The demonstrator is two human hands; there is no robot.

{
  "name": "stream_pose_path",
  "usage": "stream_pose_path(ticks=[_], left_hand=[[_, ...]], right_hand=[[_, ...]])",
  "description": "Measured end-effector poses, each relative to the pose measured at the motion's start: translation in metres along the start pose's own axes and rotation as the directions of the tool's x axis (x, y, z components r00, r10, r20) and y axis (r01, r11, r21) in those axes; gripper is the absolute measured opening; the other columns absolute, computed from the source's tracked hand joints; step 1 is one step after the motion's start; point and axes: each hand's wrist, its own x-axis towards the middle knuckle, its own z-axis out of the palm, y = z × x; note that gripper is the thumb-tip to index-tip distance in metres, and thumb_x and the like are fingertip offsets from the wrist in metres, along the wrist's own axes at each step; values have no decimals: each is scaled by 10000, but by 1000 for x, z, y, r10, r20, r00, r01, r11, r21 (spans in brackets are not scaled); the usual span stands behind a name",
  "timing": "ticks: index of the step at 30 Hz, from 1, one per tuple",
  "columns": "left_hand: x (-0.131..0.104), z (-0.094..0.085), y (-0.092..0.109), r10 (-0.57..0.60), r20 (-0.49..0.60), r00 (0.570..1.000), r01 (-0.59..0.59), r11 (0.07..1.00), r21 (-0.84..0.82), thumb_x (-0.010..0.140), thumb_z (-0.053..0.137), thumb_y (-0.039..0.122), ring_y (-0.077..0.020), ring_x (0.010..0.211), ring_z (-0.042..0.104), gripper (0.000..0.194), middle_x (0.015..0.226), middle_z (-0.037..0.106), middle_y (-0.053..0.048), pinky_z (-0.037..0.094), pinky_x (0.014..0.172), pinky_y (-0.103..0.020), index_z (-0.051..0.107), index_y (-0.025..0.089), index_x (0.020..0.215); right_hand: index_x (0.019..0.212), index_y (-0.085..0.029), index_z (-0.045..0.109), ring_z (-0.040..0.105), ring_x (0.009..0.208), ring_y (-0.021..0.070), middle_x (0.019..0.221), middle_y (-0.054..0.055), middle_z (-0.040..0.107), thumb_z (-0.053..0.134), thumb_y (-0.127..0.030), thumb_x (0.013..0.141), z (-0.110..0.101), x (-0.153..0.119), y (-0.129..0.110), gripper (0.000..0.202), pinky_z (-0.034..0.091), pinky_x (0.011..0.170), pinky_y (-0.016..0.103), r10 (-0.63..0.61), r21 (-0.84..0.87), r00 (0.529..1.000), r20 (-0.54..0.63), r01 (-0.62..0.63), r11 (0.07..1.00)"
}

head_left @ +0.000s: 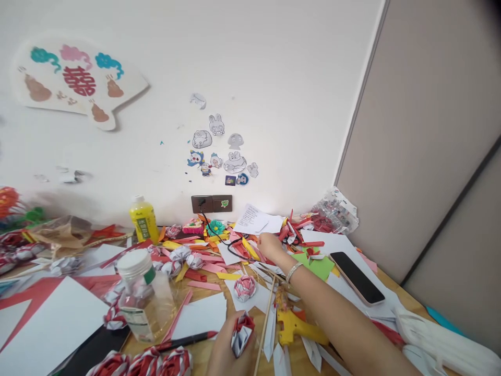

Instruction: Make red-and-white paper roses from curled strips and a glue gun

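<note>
Near the bottom edge, my left hand [224,347] is closed around a folded paper rose [243,334] in red and white. My right hand [271,246] reaches further back over a heap of coloured paper strips [203,266], a bracelet on its wrist. Its fingers are curled in, and whatever they pinch is hidden. Under my right forearm lies a yellow hot glue gun [291,325], beside a thin wooden stick [266,324]. Between my hands a pink and white paper rose [245,288] rests on white paper.
On the left stand a clear plastic jar [143,303] with a white lid and a yellow drink bottle [144,222]. Several paper roses [144,363] lie at the front. A phone [357,277] is on the right. A black cable [215,230] runs from the wall socket [211,203].
</note>
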Motion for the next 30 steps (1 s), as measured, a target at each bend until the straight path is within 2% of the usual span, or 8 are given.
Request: stream_pose_path(ticks=[4,7,13,16,19,22,26,30], left_hand=[[4,-5,-3,-48,-57,997,43,996,-83,723,645,462,-201,631,654,281,680,694,-19,533,626,-292,613,197,811],[6,-9,-7,-90,-124,988,75,990,-119,687,676,512,-213,751,671,370,770,719,-38,533,737,-297,615,190,859],[2,-6,-12,-158,-154,975,133,977,-165,585,718,620,-245,805,679,544,832,738,-64,540,726,-312,640,171,883],[0,-5,-12,-175,-163,971,149,976,-158,609,688,643,-226,670,660,500,690,707,-35,534,615,-302,626,178,783],[1,-8,-6,-156,-154,976,138,983,-121,669,662,606,-201,638,633,424,650,677,-18,516,606,-279,611,189,733],[3,-10,0,-93,-120,988,84,993,-79,706,643,562,-189,664,615,360,669,659,-3,498,645,-259,612,204,725],[4,-9,3,-47,-78,996,45,999,-27,682,686,465,-192,665,601,276,679,662,4,486,657,-260,626,206,757],[7,-8,1,-35,-64,997,35,999,-4,687,683,404,-203,709,619,241,734,690,-5,494,693,-271,621,201,803]], right_hand=[[1110,-148,584,612,960,203,1119,74,606,553,-298,932,-21,-11,9,235,515,826,408,-6,182,995,-102,25,983],[1007,-131,608,615,930,184,1010,59,641,501,-222,945,-25,-40,11,154,501,828,363,-70,345,988,-139,115,932],[782,-165,659,643,698,116,732,-32,671,649,-89,774,26,-138,-6,77,495,619,177,-304,618,953,-1,240,748],[755,-162,680,638,719,126,779,-3,663,606,15,722,43,-163,-16,195,481,610,185,-306,710,947,-97,281,646],[779,-190,702,630,855,133,916,14,664,628,-11,749,30,-154,-16,195,484,735,203,-406,542,902,-147,417,729],[965,-194,677,612,953,137,990,29,672,531,-142,911,2,-118,-6,165,471,848,245,-275,187,961,-7,272,944],[1070,-138,612,595,1021,215,1118,80,617,561,-244,924,-16,-64,10,187,487,879,416,-101,-21,991,90,104,994],[1146,-161,571,618,962,205,1141,73,598,578,-295,919,-10,-44,16,264,528,809,393,-20,-140,977,210,50,989]])
